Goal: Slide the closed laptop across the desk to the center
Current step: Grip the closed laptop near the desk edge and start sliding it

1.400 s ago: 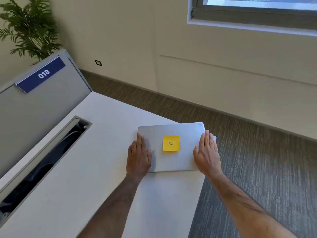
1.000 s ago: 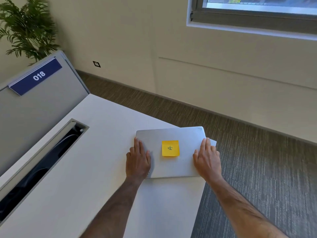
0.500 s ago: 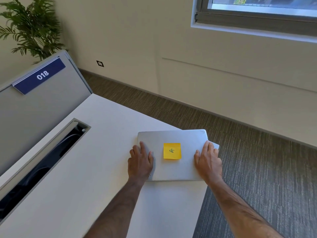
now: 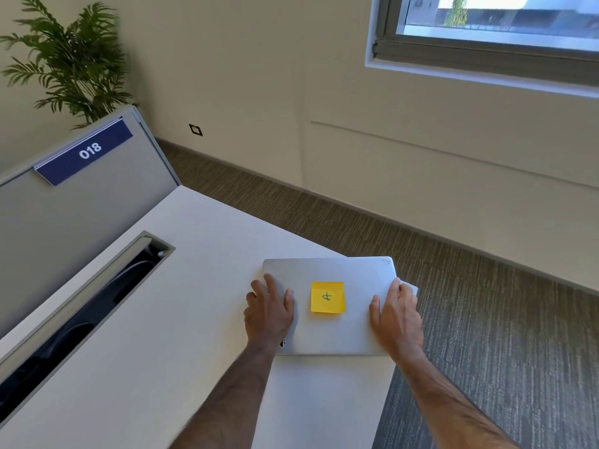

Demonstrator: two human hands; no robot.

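Observation:
A closed silver laptop (image 4: pixel 334 333) lies flat at the far right corner of the white desk (image 4: pixel 155 335), its far right corner reaching past the desk edge. A yellow sticky note (image 4: pixel 327 297) sits on the middle of its lid. My left hand (image 4: pixel 269 311) rests on the laptop's left side, fingers over the lid and its left edge. My right hand (image 4: pixel 397 315) grips the right edge, with the fingers curled over it.
A long open cable slot (image 4: pixel 81 312) runs along the desk's left side below a grey divider panel (image 4: pixel 64 215) labelled 018. A potted plant (image 4: pixel 68 56) stands behind the panel. Carpeted floor (image 4: pixel 492 335) drops off right of the desk edge.
My right hand's fingers went from flat on the lid to curled over the right edge. The laptop sits slightly lower in view; my left hand stays on the left side.

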